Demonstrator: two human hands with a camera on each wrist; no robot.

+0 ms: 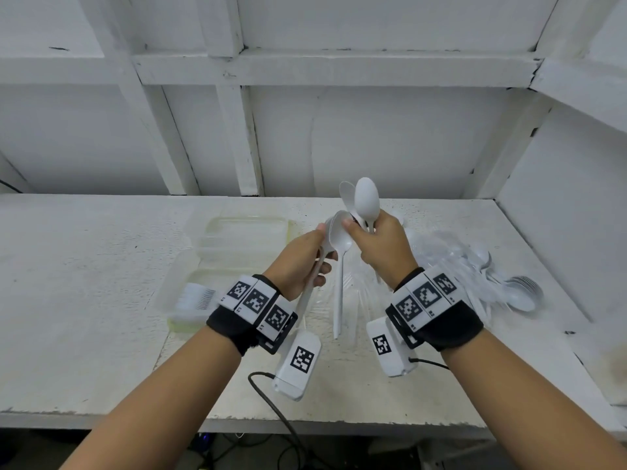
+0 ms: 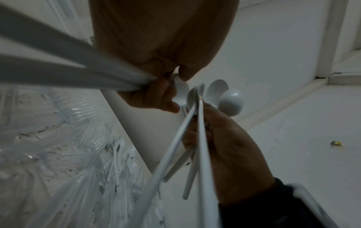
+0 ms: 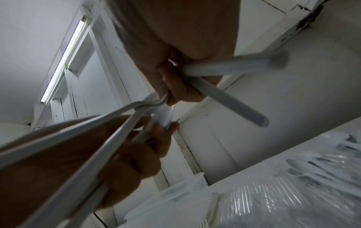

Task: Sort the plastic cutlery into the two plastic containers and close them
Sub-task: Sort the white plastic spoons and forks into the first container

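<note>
Though held up, spoons point(image 1: 365, 201) between hands.

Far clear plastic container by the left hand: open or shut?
Open: the far clear plastic container shows a bare rim, no lid on top.

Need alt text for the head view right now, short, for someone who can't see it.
Both hands hold white plastic spoons above a white table: the left hand grips several by the handles, the right hand holds more, bowls up. Open clear containers lie left; a loose cutlery pile lies right.
</note>
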